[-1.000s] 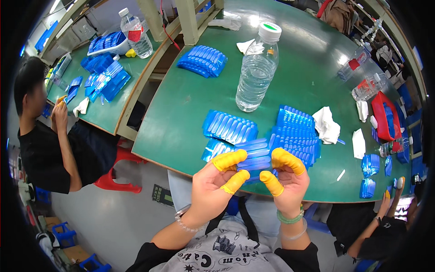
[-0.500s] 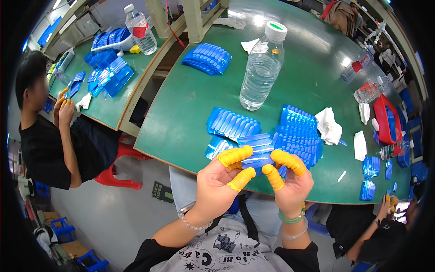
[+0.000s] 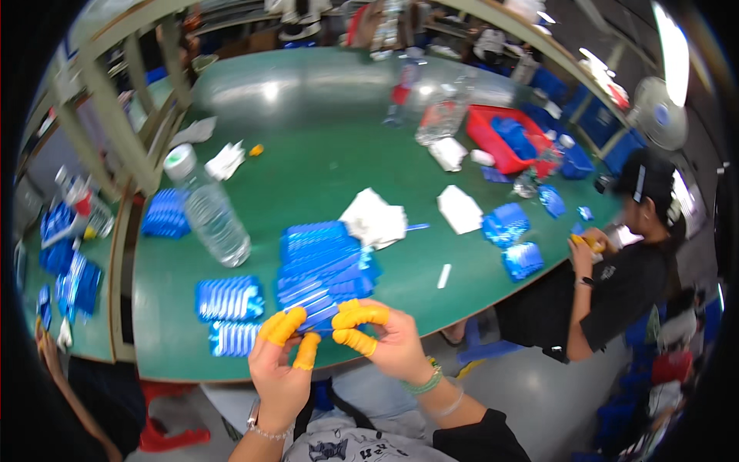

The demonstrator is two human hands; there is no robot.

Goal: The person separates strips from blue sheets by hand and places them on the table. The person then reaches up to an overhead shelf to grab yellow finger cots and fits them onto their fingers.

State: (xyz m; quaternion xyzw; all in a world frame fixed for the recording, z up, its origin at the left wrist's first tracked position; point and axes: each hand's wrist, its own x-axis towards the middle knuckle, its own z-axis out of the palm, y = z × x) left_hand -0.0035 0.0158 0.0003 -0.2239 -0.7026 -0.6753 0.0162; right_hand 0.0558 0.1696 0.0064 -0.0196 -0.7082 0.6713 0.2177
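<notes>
At the left end of the green surface (image 3: 308,177), a clear water bottle (image 3: 206,209) with a pale cap stands upright. Below the bottle, two flat packs of blue strips (image 3: 229,299) lie side by side near the surface edge. To the right of the bottle, a tall stack of blue strips (image 3: 323,262) rests close to the near edge. The left hand (image 3: 283,362), with yellow finger covers, pinches the lower end of a blue strip (image 3: 322,319) at the foot of that stack. The right hand (image 3: 381,339), also in yellow covers, pinches the same strip from the other side. Right of the stack, crumpled white paper (image 3: 375,218) lies on the surface. Further right, a seated person (image 3: 616,269) in black works at the surface edge.
</notes>
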